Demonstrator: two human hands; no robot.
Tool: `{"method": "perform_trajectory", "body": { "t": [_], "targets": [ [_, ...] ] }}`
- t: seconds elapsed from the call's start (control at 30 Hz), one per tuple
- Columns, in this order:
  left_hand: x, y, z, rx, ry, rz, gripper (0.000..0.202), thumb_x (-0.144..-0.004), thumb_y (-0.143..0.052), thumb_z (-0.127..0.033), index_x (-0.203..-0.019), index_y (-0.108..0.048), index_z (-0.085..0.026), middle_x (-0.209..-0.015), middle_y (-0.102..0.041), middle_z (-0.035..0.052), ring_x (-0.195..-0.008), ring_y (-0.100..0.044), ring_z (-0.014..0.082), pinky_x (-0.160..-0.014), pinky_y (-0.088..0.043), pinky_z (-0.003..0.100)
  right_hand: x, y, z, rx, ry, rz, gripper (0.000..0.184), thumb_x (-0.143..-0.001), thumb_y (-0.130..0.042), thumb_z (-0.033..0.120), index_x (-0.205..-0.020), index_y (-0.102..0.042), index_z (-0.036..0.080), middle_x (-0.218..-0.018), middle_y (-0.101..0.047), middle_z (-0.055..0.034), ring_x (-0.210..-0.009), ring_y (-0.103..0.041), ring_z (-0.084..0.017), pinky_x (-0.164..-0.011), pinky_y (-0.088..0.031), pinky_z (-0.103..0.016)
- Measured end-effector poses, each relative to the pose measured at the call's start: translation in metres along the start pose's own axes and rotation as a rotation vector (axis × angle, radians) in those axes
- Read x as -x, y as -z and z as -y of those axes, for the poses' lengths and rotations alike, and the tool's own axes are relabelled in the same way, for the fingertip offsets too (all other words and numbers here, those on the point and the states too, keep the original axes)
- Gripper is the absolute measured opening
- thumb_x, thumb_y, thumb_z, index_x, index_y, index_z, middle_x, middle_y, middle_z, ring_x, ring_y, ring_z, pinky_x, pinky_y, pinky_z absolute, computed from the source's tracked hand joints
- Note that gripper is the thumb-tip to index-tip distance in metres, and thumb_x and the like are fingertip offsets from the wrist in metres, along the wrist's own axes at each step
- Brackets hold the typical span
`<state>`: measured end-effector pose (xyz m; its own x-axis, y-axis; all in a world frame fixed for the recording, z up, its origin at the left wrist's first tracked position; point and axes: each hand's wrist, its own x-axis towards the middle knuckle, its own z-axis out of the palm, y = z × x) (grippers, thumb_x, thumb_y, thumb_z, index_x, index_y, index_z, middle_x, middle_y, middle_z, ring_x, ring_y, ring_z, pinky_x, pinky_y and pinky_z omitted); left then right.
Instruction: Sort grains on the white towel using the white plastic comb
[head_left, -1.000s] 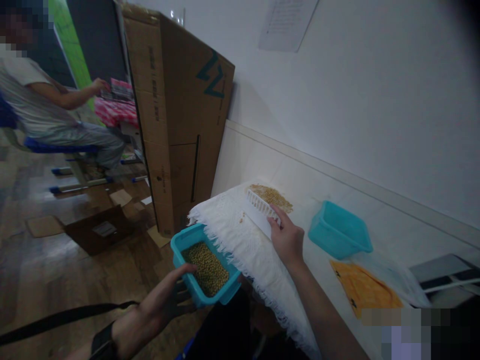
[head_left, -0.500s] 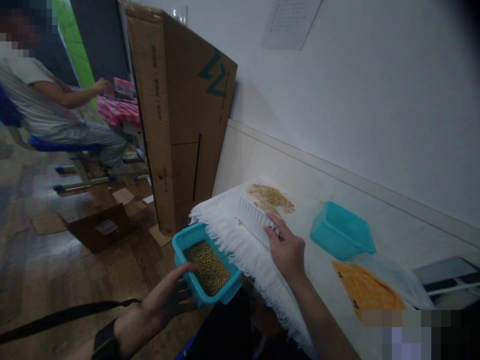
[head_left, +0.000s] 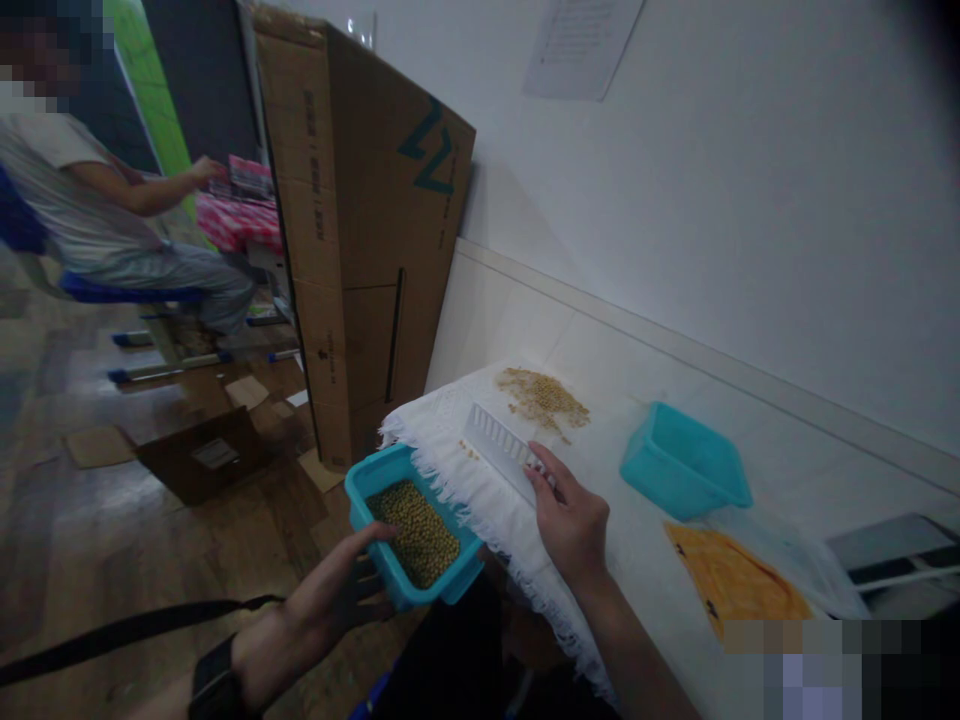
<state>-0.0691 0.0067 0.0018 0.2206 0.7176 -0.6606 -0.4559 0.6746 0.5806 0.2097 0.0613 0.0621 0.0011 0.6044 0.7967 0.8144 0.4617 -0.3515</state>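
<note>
My left hand (head_left: 349, 575) grips the near-left wall of a turquoise plastic tub (head_left: 469, 578), thumb over the rim and fingers beneath. Yellow-green beans (head_left: 421, 535) cover its bottom. The tub is held just off the edge of a white fringed cloth (head_left: 442, 425). In my right hand (head_left: 571, 515) is a white slotted plastic strip, perhaps a comb or scraper (head_left: 499, 447), lying low over the cloth. A few loose beans (head_left: 468, 450) sit at its near side. Beyond it a patch of spilled beans (head_left: 551, 398) spreads across the cloth.
A second turquoise tub (head_left: 682, 465) stands on the right of the white table, near an orange pouch (head_left: 735, 575) and clear plastic. A tall cardboard box (head_left: 375, 240) rises at the back left. Another person (head_left: 112, 200) sits on a blue chair at far left.
My right hand has drawn the white strip a little toward the tub and the cloth's near edge. Several loose beans have shifted that way with it. The left hand and tub look unchanged.
</note>
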Motion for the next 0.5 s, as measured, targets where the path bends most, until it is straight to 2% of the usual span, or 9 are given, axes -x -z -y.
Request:
{"method": "perform_trajectory", "body": {
  "t": [0.1,0.27,0.4,0.5],
  "targets": [
    [-0.005,0.006,0.003,0.011,-0.020,0.016,0.053,-0.079,-0.079,-0.047,-0.121,-0.064,-0.019,-0.103,-0.082,0.0130,-0.089,-0.077,0.0296,-0.082,-0.060,0.041,0.004,0.001,0.001,0.005,0.066,-0.005,0.026,-0.101,-0.060,0.026,-0.118,-0.079,0.021,-0.096,-0.084,-0.0058,-0.069,-0.080,-0.017,-0.067,-0.063,-0.020],
    [-0.006,0.010,0.005,0.017,-0.022,0.017,0.054,-0.077,-0.081,-0.048,-0.121,-0.066,-0.020,-0.094,-0.082,0.0101,-0.084,-0.078,0.0292,-0.083,-0.060,0.042,0.011,0.008,0.008,0.007,0.094,-0.004,0.025,-0.101,-0.061,0.023,-0.120,-0.078,0.021,-0.099,-0.084,-0.0056,-0.073,-0.081,-0.018,-0.070,-0.064,-0.020],
    [-0.002,0.006,0.002,0.042,-0.042,0.056,0.056,-0.076,-0.081,-0.047,-0.121,-0.066,-0.018,-0.098,-0.082,0.0126,-0.091,-0.078,0.0314,-0.090,-0.058,0.046,0.018,0.012,0.011,0.063,0.072,-0.029,0.025,-0.102,-0.060,0.024,-0.118,-0.079,0.021,-0.098,-0.084,-0.0068,-0.072,-0.081,-0.019,-0.069,-0.065,-0.022],
    [0.001,0.000,-0.001,0.023,0.014,-0.005,0.051,-0.075,-0.082,-0.044,-0.115,-0.069,-0.016,-0.092,-0.082,0.0116,-0.083,-0.077,0.0283,-0.085,-0.059,0.042,0.022,0.013,0.013,0.088,0.059,-0.037,0.025,-0.103,-0.059,0.027,-0.117,-0.079,0.021,-0.097,-0.084,-0.0065,-0.071,-0.081,-0.019,-0.069,-0.065,-0.022]
  ]
}}
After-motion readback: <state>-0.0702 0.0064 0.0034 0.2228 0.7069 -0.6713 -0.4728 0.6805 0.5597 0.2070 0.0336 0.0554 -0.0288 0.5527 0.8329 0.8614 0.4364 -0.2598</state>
